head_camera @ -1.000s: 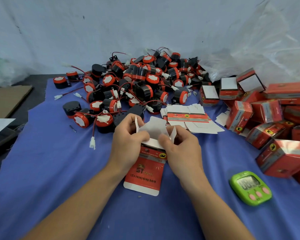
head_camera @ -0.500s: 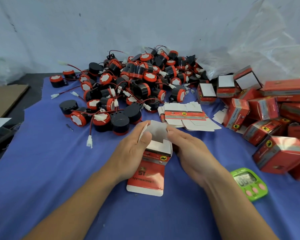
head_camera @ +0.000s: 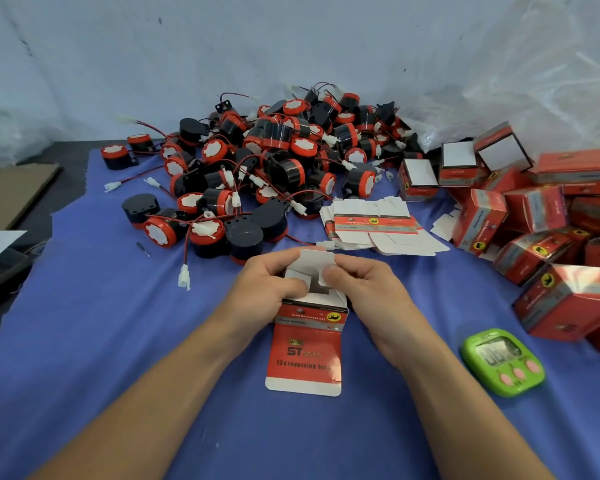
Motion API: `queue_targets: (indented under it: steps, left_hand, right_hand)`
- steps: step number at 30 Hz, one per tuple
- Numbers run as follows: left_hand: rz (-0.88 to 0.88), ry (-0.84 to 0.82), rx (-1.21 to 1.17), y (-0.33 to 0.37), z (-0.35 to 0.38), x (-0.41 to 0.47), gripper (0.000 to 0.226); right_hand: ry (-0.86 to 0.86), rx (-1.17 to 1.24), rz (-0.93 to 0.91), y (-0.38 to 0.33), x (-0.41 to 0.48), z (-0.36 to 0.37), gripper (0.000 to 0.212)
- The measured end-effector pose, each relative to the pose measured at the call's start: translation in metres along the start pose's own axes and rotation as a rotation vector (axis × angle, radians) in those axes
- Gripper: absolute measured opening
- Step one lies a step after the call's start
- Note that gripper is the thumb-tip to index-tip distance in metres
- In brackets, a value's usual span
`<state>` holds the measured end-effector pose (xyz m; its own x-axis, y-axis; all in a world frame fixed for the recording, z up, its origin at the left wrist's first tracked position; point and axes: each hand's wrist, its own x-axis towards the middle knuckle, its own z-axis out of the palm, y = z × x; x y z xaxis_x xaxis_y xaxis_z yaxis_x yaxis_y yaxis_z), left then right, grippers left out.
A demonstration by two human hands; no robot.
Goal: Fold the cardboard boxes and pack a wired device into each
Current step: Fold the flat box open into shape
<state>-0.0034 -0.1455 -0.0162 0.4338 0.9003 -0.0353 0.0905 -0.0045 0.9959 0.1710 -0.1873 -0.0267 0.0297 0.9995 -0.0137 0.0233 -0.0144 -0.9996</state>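
Cardboard box low over blue cloth, front and centre, far end open. Held there by left hand and right hand, close together, thumbs and fingers pinching white end flaps. Fold side flaps inward first, then bend long tab over and tuck square. Keep walls uncrushed. Wired devices heaped just beyond, probably next to go in once closed end holds.

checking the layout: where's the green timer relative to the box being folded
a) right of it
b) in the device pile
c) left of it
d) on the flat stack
a: the timer lies on the cloth, right of the box.
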Motion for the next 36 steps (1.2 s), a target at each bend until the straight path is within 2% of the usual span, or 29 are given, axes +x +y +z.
queue_targets:
  steps: [3,7,9,13,15,17,22,25,28,32,36]
  left_hand:
    - [0.004,0.039,-0.073,-0.001,-0.001,0.001,0.047]
    - [-0.035,0.044,-0.127,0.001,-0.004,0.001,0.031]
    - [-0.033,0.024,-0.099,0.002,-0.006,0.001,0.022]
    - [-0.014,-0.005,-0.078,0.005,-0.006,-0.002,0.011]
    - [-0.042,-0.035,-0.067,0.006,-0.006,-0.003,0.020]
    - [-0.030,-0.001,-0.016,0.004,-0.006,-0.002,0.011]
    - [-0.040,0.082,-0.050,0.002,-0.005,0.002,0.042]
    - [0.018,0.159,0.036,-0.002,0.000,0.002,0.058]
    - [0.049,0.202,0.145,-0.007,0.004,0.002,0.051]
    - [0.069,0.216,0.031,-0.003,0.005,0.001,0.025]
    - [0.049,0.218,-0.009,-0.001,0.004,0.000,0.031]
  right_hand:
    - [-0.096,0.087,0.032,-0.003,0.000,-0.009,0.035]
    - [0.099,0.074,-0.066,0.001,0.000,-0.008,0.030]
    - [0.136,0.062,-0.066,0.001,0.001,-0.008,0.031]
    - [0.009,-0.015,-0.009,-0.007,-0.002,-0.014,0.027]
    - [-0.013,-0.072,-0.008,-0.009,-0.005,-0.014,0.025]
    - [0.009,-0.105,-0.023,-0.009,-0.006,-0.012,0.022]
    - [0.108,-0.053,0.035,-0.008,-0.004,-0.005,0.029]
    - [0.140,-0.220,-0.004,-0.005,-0.004,0.000,0.034]
    - [0.177,-0.322,-0.033,-0.004,-0.004,0.003,0.034]
    - [0.140,-0.171,-0.008,-0.003,-0.004,0.002,0.023]
    - [0.135,-0.109,0.025,-0.005,-0.004,0.001,0.021]
